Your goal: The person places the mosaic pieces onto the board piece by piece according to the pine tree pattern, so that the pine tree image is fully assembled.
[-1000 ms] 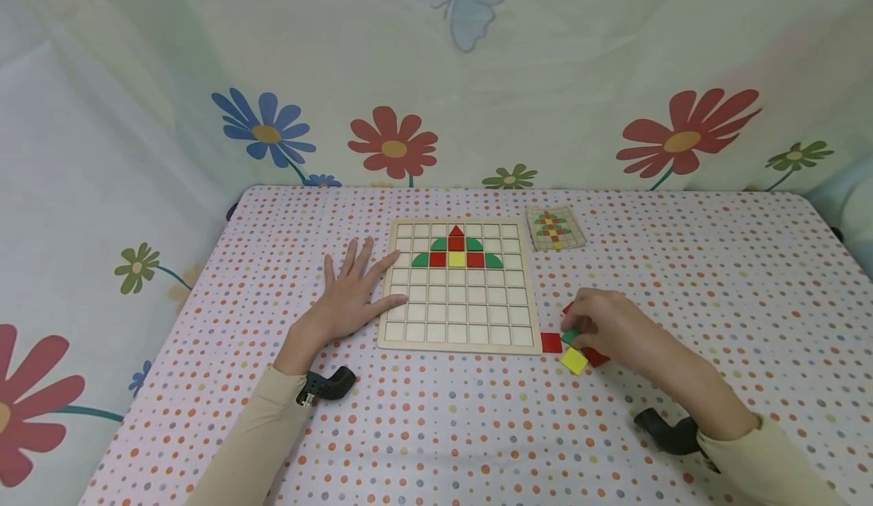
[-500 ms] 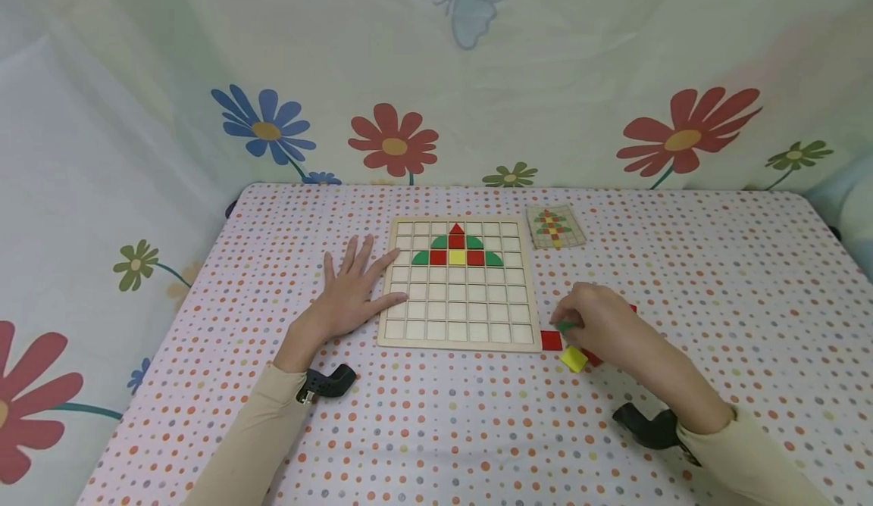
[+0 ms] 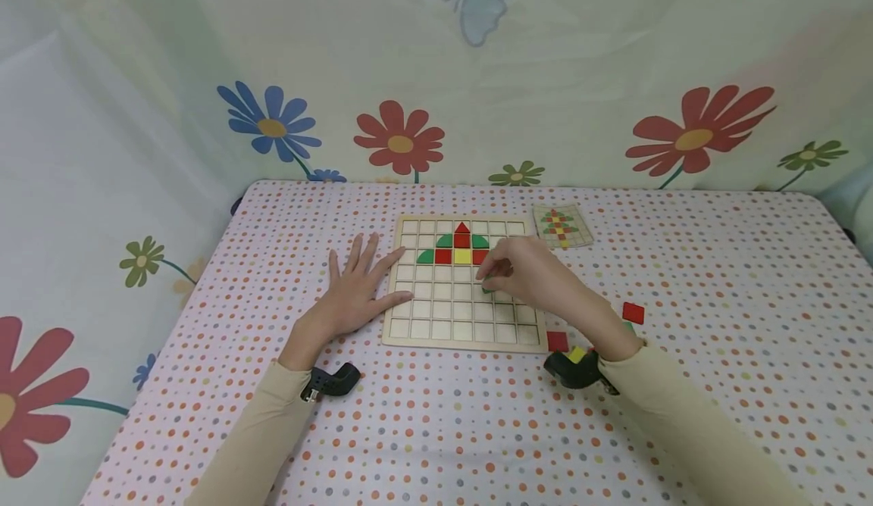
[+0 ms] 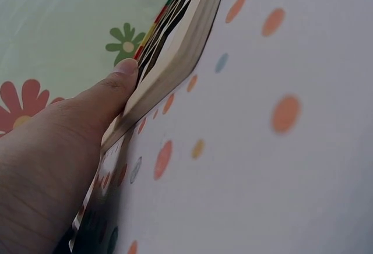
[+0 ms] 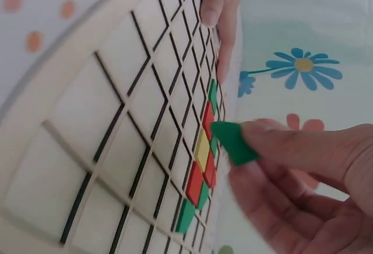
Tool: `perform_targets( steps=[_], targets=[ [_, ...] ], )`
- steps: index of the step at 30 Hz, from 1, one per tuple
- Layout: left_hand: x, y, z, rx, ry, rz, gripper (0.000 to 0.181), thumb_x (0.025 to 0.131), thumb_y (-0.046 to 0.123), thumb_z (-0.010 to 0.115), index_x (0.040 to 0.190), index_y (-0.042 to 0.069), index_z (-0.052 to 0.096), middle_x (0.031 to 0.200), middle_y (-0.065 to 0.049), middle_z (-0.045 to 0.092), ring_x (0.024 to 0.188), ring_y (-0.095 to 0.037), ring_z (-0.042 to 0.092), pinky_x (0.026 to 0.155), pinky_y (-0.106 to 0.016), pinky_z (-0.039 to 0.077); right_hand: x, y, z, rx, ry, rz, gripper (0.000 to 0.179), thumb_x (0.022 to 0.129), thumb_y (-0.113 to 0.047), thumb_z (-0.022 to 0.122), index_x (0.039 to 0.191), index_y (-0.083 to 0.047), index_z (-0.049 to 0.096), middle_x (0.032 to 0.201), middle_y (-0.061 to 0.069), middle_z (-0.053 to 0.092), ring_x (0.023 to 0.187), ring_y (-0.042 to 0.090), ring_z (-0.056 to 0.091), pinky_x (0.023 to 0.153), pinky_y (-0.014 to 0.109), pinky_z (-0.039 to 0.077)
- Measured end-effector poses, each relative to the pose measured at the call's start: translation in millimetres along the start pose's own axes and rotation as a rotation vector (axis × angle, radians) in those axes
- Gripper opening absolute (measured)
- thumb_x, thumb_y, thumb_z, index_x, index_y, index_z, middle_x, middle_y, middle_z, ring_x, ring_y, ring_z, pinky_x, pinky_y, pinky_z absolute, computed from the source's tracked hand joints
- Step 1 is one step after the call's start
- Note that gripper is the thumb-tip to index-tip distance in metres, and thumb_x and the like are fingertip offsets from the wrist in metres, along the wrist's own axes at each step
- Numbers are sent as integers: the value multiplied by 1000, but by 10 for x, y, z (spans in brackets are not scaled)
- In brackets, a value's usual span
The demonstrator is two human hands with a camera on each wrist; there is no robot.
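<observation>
A wooden grid board (image 3: 452,311) lies on the dotted tabletop. In its far rows sit a red triangle (image 3: 462,228), red squares (image 3: 443,257), a yellow square (image 3: 462,256) and green quarter-round pieces (image 3: 426,256). My left hand (image 3: 351,294) is spread flat beside the board, with thumb and a fingertip on its left rim; in the left wrist view the thumb (image 4: 113,91) presses on the board edge. Between thumb and fingers my right hand (image 3: 532,271) pinches a green quarter-round piece (image 5: 234,143). It hangs close over the board, right of middle, just nearer than the filled rows.
A pattern card (image 3: 562,225) with a tree design lies beyond the board's right corner. Right of the board are a red square (image 3: 557,341), another red square (image 3: 633,313) and a yellow square (image 3: 577,354), with other pieces partly hidden by the right wrist and its camera (image 3: 573,370).
My right hand has carried the green piece from the loose pieces leftward and away from me, over the board. The left hand holds its place at the rim.
</observation>
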State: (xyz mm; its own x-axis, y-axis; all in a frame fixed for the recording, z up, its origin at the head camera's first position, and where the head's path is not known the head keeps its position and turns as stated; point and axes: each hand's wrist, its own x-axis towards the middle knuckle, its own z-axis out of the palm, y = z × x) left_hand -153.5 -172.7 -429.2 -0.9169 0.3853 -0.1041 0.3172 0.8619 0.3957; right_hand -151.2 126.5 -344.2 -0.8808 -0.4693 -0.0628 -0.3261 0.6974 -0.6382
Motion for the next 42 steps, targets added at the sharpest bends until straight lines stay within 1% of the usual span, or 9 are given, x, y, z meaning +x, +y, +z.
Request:
perform_targets(
  steps=[4, 8, 13, 19, 25, 31, 34, 38, 42],
  targets=[
    [2, 15, -2, -1, 1, 0, 84, 100, 62, 59, 168, 28, 25, 175, -16, -3, 160, -38, -14, 118, -71, -16, 210, -9, 78, 73, 22, -47, 6, 89, 3, 81, 93, -1, 81, 91, 8, 73, 79, 21, 64, 72, 31, 52],
    [2, 28, -2, -4, -1, 3, 83, 100, 62, 59, 168, 28, 25, 175, -16, -3, 160, -38, -14, 117, -72, -16, 346, 6, 170, 109, 25, -60, 9, 89, 3, 80, 97, -1, 83, 95, 9, 73, 84, 22, 64, 75, 32, 52],
    [5, 28, 6, -5, -3, 4, 83, 100, 63, 58, 169, 29, 24, 175, -16, -4, 160, -38, -14, 118, -72, -16, 451, 38, 268, 113, 28, -77, 10, 91, 3, 79, 99, -1, 83, 97, 10, 73, 87, 23, 65, 75, 31, 52],
    [5, 24, 7, -17, 6, 14, 83, 100, 62, 59, 168, 28, 25, 175, -16, -3, 160, -38, -13, 117, -73, -15, 505, 36, 325, 113, -6, -62, 9, 93, 4, 76, 98, 1, 82, 103, 13, 73, 92, 26, 68, 78, 34, 56],
    [0, 18, -9, -21, 13, 16, 83, 100, 62, 59, 168, 28, 26, 175, -17, -2, 160, -38, -13, 117, -73, -14, 530, 7, 332, 56, -38, -82, 10, 93, 5, 75, 99, 2, 82, 106, 15, 73, 98, 27, 68, 80, 34, 56],
    [-6, 3, -8, -18, 13, 15, 81, 101, 60, 60, 168, 28, 27, 175, -17, -1, 160, -39, -12, 117, -74, -14, 571, -31, 331, -37, -76, -173, 11, 93, 7, 74, 101, 5, 81, 103, 15, 76, 97, 27, 70, 78, 30, 57],
    [-3, 1, -6, -16, 10, 14, 82, 100, 61, 59, 168, 28, 26, 175, -17, -2, 160, -39, -12, 117, -74, -14, 596, -46, 345, -103, -74, -208, 11, 92, 8, 75, 100, 6, 81, 101, 15, 77, 98, 28, 72, 82, 33, 60],
    [-2, 3, -7, -15, 8, 11, 83, 100, 62, 59, 168, 28, 26, 175, -16, -2, 160, -38, -13, 118, -73, -14, 614, -70, 369, -177, -68, -224, 10, 91, 9, 75, 99, 6, 82, 100, 16, 77, 100, 30, 73, 86, 34, 61],
    [-10, 1, -8, -14, 12, 9, 83, 100, 62, 60, 168, 28, 27, 175, -17, -2, 160, -38, -13, 118, -73, -14, 607, -80, 393, -185, -52, -230, 11, 93, 10, 72, 98, 6, 82, 99, 16, 76, 98, 30, 73, 85, 34, 61]
  ],
)
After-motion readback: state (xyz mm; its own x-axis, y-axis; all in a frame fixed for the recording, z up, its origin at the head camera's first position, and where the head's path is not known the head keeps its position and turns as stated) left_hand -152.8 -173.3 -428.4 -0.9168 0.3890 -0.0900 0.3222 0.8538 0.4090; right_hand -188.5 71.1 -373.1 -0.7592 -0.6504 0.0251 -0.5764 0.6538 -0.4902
